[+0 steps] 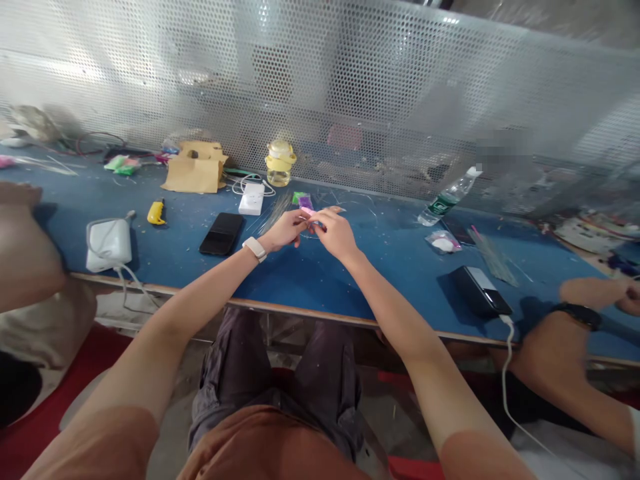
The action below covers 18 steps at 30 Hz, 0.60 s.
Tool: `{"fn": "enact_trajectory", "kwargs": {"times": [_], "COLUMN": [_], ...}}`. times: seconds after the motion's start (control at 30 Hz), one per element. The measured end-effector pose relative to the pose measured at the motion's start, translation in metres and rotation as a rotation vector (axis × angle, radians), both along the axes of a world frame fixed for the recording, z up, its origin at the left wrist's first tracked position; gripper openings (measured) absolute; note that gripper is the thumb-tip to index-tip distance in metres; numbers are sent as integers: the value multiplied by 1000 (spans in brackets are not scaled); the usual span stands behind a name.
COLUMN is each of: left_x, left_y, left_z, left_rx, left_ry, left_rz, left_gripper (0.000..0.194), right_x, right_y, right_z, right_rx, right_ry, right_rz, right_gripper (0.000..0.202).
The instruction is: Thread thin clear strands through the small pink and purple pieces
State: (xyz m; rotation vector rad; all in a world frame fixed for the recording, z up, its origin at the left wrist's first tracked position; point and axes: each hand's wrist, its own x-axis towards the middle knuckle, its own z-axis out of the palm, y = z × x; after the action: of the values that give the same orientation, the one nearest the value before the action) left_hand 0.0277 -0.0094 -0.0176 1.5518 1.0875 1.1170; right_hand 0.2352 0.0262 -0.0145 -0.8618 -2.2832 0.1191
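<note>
Over the blue table, my left hand (286, 230) and my right hand (334, 231) meet fingertip to fingertip. A small pink piece (307, 211) shows between them, pinched by the fingers of my left hand. The right fingers are closed at the same spot; what they hold is too small to make out. Just behind the hands lie a purple packet (305, 201) and a green one (297, 197). A bundle of thin wires (280, 208) rests beside my left hand, partly hidden by it. A pale watch band is on my left wrist.
Left of my hands are a black phone (221, 234), a white box (251, 199), a yellow cutter (157, 212) and a white power bank (109, 245). A yellow-lidded bottle (280, 163), water bottle (447, 199) and black device (481, 292) stand around. Other people's arms flank both sides.
</note>
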Motion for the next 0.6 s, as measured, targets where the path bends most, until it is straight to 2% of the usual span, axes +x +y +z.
{"fn": "enact_trajectory", "kwargs": {"times": [0.13,0.23,0.3,0.37,0.47,0.6], "left_x": [-6,-13,-17,-20,-23,-25], "left_y": [5,6,5,4,4,8], "left_z": [-8,-7,-5,-2,-1,-3], "left_rx": [120,379,570,670,702,729], "left_ry": [210,510,715,844,881,837], "left_rz": [-20,51,102,140,175,151], "left_gripper": [21,25,25,25,26,25], "right_x": [1,2,2,3,3,2], "right_y": [0,-1,-1,0,4,7], "right_z": [2,3,5,6,4,-2], "right_rx": [49,122,170,194,168,141], "right_ry": [-61,-102,-126,-128,-73,15], "right_rz": [-90,-125,-104,-56,7,65], "right_gripper": [20,19,19,19,20,16]}}
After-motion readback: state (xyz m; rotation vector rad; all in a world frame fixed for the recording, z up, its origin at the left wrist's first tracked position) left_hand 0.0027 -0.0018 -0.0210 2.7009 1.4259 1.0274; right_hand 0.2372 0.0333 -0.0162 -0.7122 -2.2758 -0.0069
